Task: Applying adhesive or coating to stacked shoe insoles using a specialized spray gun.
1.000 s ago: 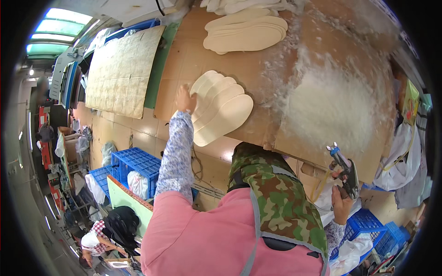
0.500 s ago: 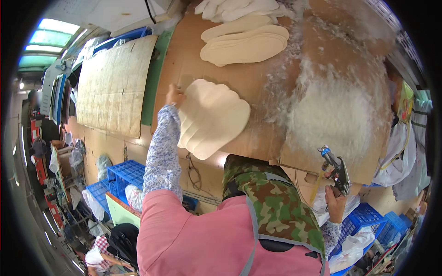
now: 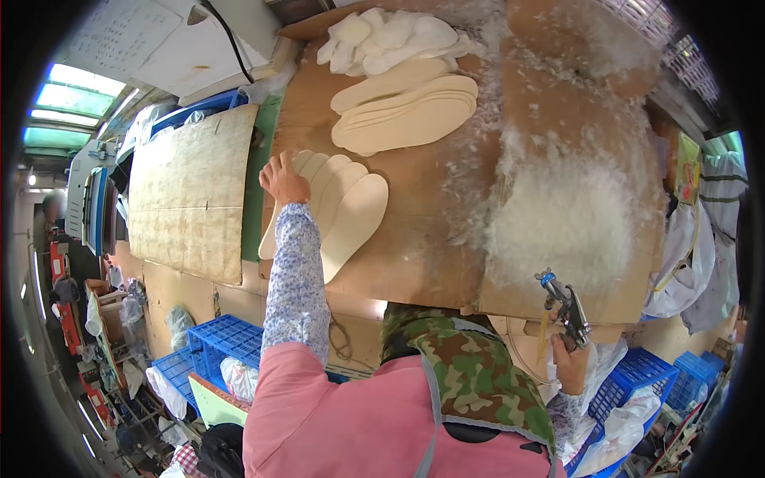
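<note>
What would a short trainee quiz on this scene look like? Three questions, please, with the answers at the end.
1. Choose one: what does the right hand hold?
A) scissors
B) a spray gun
C) a brush

2. True or false: the insoles nearest the left hand overlap in a fan.

3. Fill the gap: from the person's viewpoint, the white patch lies to the ____ of those insoles.

Key:
1. B
2. True
3. right
</note>
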The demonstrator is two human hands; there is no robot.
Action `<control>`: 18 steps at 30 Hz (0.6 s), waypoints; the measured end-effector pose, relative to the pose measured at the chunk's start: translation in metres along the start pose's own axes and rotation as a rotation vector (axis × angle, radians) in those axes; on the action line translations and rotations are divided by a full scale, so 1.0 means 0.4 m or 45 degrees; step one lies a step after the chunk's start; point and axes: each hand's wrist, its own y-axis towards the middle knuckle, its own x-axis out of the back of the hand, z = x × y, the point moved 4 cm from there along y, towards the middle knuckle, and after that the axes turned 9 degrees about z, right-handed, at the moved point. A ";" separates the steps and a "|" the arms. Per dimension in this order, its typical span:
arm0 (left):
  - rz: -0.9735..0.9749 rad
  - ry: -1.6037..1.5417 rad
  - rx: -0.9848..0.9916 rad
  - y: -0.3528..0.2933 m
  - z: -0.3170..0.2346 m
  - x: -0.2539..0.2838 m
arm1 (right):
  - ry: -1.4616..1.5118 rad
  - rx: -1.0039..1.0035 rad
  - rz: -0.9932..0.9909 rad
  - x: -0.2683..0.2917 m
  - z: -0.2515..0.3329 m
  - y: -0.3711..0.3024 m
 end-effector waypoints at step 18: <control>0.191 -1.295 1.032 -0.087 0.396 -0.214 | -0.113 -0.087 -0.072 0.129 -0.148 -0.046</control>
